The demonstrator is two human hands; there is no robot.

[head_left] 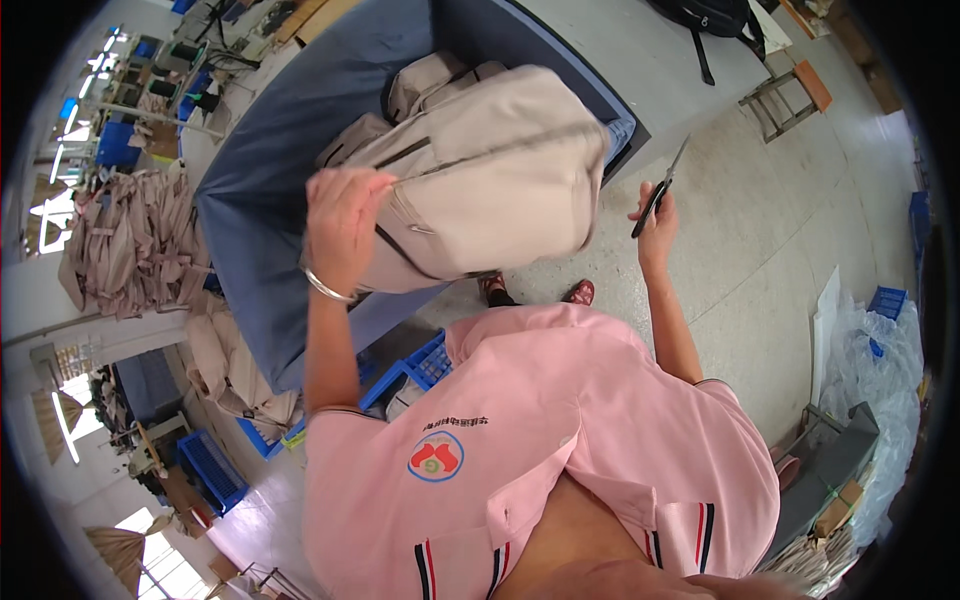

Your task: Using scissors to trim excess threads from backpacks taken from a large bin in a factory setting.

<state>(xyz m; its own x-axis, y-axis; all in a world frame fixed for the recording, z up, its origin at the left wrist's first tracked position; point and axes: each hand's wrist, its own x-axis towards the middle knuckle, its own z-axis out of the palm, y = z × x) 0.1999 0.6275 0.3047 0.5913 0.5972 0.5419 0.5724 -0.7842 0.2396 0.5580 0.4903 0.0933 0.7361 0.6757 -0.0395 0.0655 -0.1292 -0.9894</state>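
Matt beige cloth backpack (490, 170), metal scissors (657, 190)

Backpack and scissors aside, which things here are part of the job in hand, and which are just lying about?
In hand:
beige backpack, held up by the left hand
scissors, in the right hand
blue table under the backpack

Lying about:
pile of beige pieces
blue crates
stool
black bag
plastic sheeting
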